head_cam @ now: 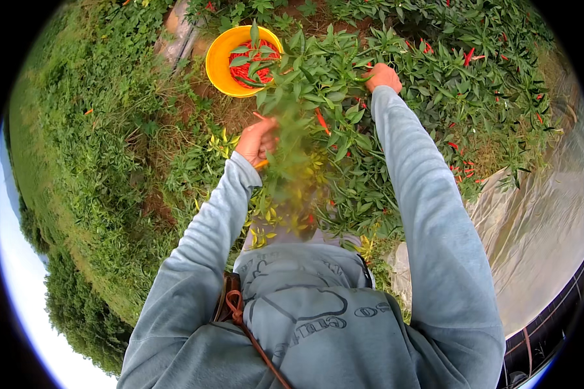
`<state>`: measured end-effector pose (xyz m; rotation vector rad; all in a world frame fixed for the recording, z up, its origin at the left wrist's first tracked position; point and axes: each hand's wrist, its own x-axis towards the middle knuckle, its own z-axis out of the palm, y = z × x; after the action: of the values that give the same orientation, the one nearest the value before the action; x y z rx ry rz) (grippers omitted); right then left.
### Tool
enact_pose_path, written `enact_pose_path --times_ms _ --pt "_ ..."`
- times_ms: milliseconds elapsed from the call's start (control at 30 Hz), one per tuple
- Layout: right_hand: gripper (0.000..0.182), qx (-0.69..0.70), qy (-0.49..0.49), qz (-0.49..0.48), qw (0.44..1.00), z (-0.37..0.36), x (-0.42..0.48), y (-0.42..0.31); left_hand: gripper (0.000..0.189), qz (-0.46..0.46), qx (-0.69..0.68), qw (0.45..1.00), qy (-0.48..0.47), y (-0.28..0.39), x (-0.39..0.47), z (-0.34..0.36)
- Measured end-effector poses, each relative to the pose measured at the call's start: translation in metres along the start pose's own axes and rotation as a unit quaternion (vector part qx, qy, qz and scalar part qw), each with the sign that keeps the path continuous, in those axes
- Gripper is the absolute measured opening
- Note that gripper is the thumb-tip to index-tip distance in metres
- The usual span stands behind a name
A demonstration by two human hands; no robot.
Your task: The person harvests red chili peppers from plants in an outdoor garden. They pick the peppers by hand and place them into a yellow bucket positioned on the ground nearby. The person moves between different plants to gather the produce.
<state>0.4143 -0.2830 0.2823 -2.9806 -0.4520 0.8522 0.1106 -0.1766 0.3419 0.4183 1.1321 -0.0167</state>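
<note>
My left hand [259,141] is curled at the left side of a pepper plant, below the bucket. Its fingers are closed around something orange-red, seemingly chili peppers [261,164], whose ends stick out above and below the fist. My right hand [383,78] reaches into the foliage at the upper right, its fingertips partly hidden by leaves beside a green chili pepper [361,79]; what it grips cannot be told. A yellow bucket [219,61] holds many red chili peppers [272,50], with leafy stems hanging over it. Between my arms hangs a red chili pepper [322,120].
Dense pepper plants [433,87] with red fruit spread to the right. Clear plastic sheeting [530,219] lies at the lower right. Weeds [112,160] and bare soil patches are on the left. A blurred leafy branch [294,155] rises close to the camera.
</note>
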Motion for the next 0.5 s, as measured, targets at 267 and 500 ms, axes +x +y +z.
enact_pose_path --times_ms 267,500 --pt "0.027 0.148 0.005 -0.019 0.989 0.009 0.021 0.019 0.02 0.089 -0.021 0.995 0.041 -0.01 -0.01 0.015" --pt "0.014 0.476 -0.205 0.046 0.854 0.007 0.01 0.038 0.015 0.171 -0.001 0.982 0.085 0.008 -0.004 0.017"
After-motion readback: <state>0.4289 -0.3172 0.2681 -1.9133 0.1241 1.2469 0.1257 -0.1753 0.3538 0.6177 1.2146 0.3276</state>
